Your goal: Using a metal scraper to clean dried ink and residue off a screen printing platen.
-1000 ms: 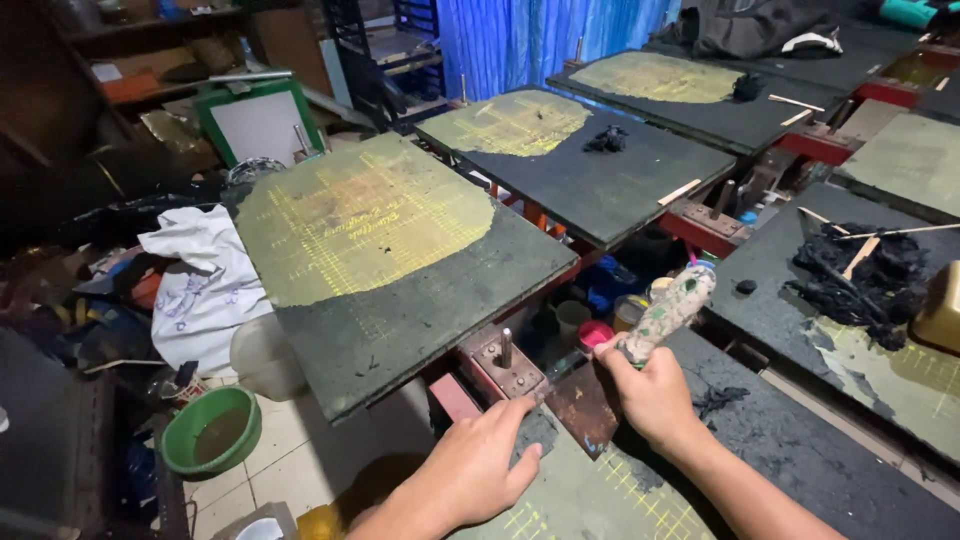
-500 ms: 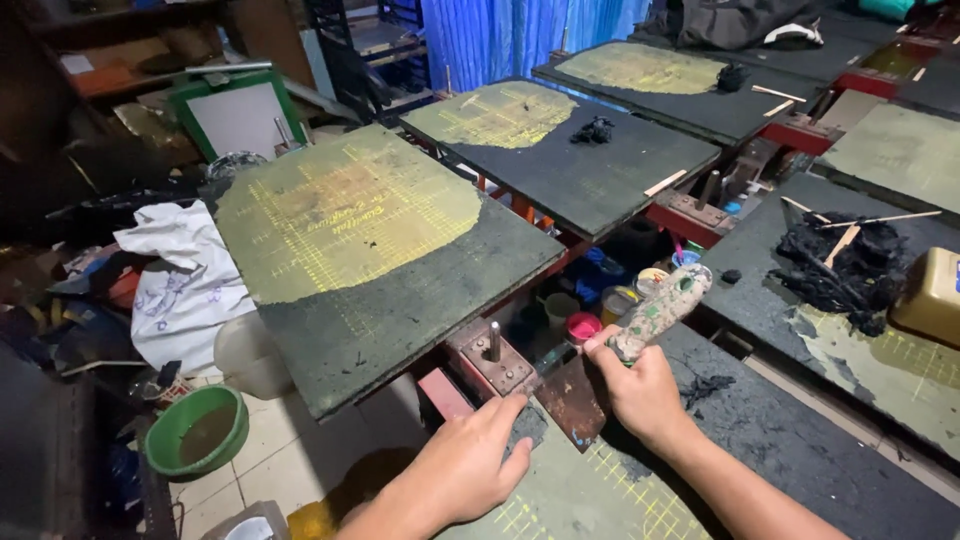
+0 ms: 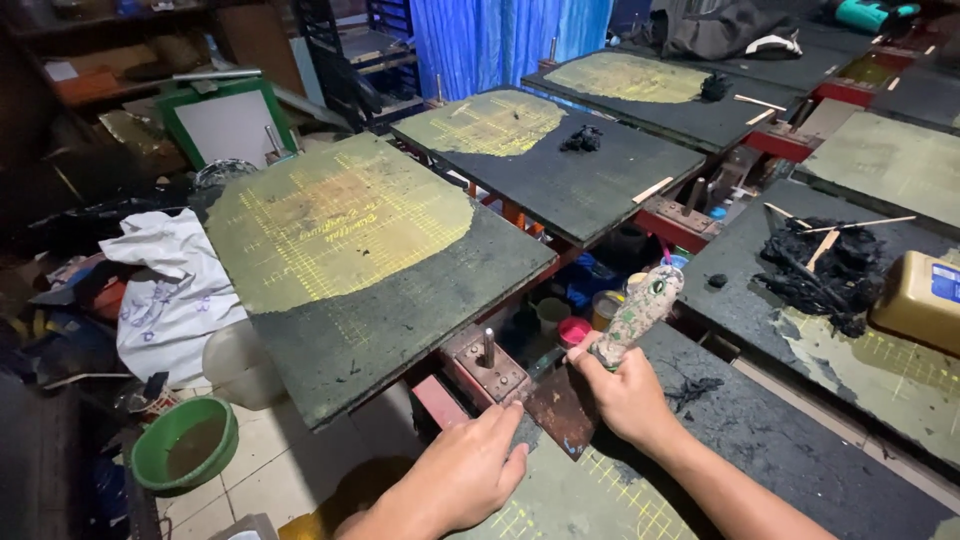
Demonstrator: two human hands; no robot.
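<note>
At your twelve o'clock, the dark grey flat printing board (image 3: 400, 300) carries a yellow-green patch with a yellow grid. The paint-speckled pale scraper handle (image 3: 640, 312) meets a rusty brown blade. At eight o'clock sits a green plastic bowl (image 3: 150, 462).

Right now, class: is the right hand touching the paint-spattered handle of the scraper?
Touching. The head view shows the right hand wrapped round the scraper handle, its fingers closed on it with no gap.

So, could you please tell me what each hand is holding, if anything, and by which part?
The right hand grips a scraper by its paint-spattered handle, blade down on the board. The left hand holds nothing; it rests flat on the board.
</note>
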